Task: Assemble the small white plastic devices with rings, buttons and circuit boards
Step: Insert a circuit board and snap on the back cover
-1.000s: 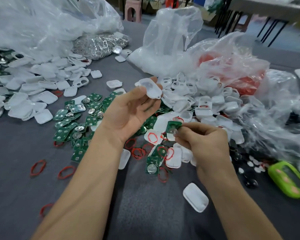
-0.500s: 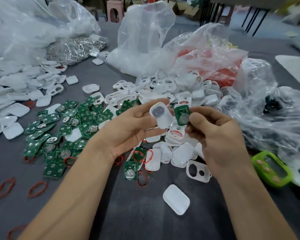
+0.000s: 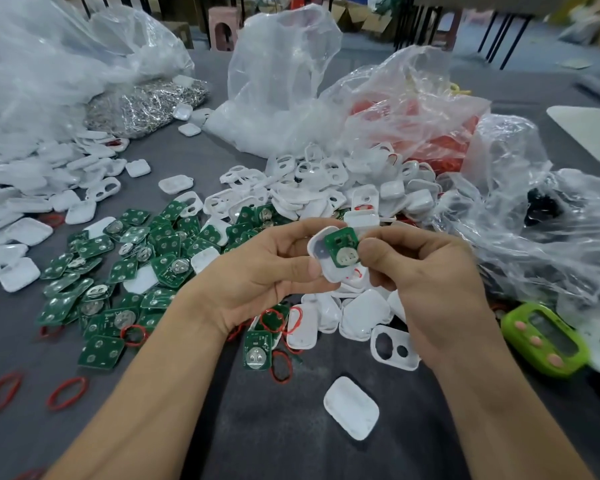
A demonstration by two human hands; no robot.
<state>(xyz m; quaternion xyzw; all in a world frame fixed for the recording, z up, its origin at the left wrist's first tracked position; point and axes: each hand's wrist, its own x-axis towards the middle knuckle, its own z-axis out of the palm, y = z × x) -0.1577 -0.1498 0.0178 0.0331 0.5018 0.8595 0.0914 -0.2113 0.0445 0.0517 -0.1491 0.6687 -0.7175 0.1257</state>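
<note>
The left hand [image 3: 257,271] grips a white shell [image 3: 321,261]. The right hand [image 3: 426,282] grips a green circuit board [image 3: 342,249] on it.

Left: heap of green square circuit boards [image 3: 132,271] on grey table [image 3: 257,427].
Far right: white plastic shells [image 3: 343,188].
Behind: clear plastic bags [image 3: 284,81].
Near left: red rubber rings [image 3: 66,393], probably.

A right thumb [image 3: 373,252] covers one edge of the small green circuit board [image 3: 342,249], which itself hides much of the white plastic shell [image 3: 321,261] beneath. The lime-green plastic gadget [image 3: 544,339] lies partly under crumpled clear plastic bags [image 3: 534,237] (black contents indistinct). Both forearms run off the bottom edge.
</note>
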